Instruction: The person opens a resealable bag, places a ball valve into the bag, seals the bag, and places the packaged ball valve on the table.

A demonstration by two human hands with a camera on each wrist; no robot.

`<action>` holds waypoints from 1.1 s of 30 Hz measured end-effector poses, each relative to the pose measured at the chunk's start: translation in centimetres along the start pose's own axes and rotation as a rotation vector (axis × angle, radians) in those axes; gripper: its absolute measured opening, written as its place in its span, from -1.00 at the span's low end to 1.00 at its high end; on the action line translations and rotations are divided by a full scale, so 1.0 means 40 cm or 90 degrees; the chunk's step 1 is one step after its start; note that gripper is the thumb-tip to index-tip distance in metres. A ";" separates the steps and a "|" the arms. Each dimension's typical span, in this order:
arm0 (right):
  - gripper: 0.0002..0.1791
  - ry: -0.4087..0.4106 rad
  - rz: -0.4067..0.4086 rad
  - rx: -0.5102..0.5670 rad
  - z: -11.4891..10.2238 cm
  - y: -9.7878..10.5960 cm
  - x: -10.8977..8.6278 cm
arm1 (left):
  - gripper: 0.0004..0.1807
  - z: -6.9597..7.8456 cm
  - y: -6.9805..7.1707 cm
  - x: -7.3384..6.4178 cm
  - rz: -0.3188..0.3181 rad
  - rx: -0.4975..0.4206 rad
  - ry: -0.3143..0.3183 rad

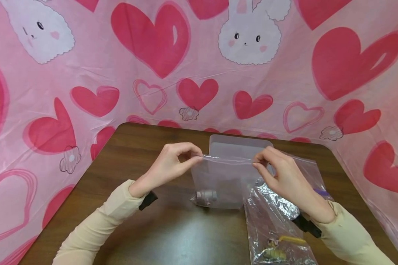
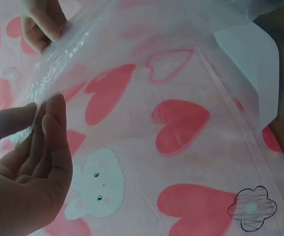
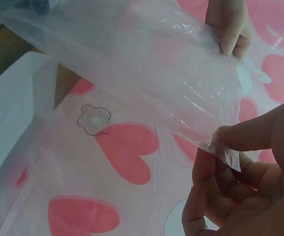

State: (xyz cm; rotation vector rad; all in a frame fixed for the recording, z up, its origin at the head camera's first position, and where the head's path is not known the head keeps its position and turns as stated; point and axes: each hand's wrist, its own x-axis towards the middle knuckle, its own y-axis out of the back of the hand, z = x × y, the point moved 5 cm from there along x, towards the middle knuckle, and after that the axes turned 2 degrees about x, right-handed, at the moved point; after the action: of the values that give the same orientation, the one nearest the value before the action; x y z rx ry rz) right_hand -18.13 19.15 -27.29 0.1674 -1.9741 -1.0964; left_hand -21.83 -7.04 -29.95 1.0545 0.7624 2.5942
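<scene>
My left hand (image 1: 169, 162) pinches one top corner of a clear plastic bag (image 1: 223, 180) between thumb and fingers. The other top corner is pinched by my right hand (image 1: 283, 176), so the bag's mouth edge is stretched between them. At the bottom left of the bag, seen through the film, lies a grey cylindrical metal piece (image 1: 206, 195) close over the table. In the left wrist view, the bag's edge runs between the thumb and fingertips (image 2: 58, 105). A short tip of the bag (image 3: 230, 156) sticks out past the right thumb in the right wrist view.
Under my right forearm lies another clear bag (image 1: 258, 221), holding a brass-coloured valve (image 1: 274, 254) with a yellow lever (image 1: 292, 239). A translucent white sheet-like piece (image 1: 242, 144) lies behind the held bag. A pink heart-patterned cloth (image 1: 199, 48) hangs beyond the brown table (image 1: 119, 158).
</scene>
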 end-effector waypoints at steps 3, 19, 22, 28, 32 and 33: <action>-0.73 -0.008 -0.003 0.006 0.004 -0.002 0.000 | -0.92 0.003 -0.004 0.004 0.003 0.015 -0.005; -0.73 -0.005 0.003 0.018 0.000 -0.016 0.003 | -0.89 0.002 -0.033 0.024 -0.007 -0.012 -0.023; -0.74 -0.005 0.006 0.019 -0.002 -0.020 0.003 | -0.92 0.000 -0.039 0.028 -0.008 -0.021 -0.021; -0.74 -0.006 0.006 0.031 -0.005 -0.026 0.009 | -0.94 0.000 -0.044 0.031 -0.012 -0.011 -0.021; -0.74 0.010 0.017 0.033 -0.010 -0.028 0.012 | -0.94 -0.001 -0.050 0.034 -0.013 -0.022 -0.024; -0.74 0.010 0.020 0.032 -0.011 -0.028 0.012 | -0.93 -0.002 -0.052 0.035 -0.015 -0.031 -0.024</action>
State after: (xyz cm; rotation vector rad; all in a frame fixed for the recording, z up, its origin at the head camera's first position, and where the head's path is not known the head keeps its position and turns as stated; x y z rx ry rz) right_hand -18.42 17.94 -27.71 0.1712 -1.9841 -1.0230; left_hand -22.84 -4.75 -30.33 1.0704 0.6960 2.5523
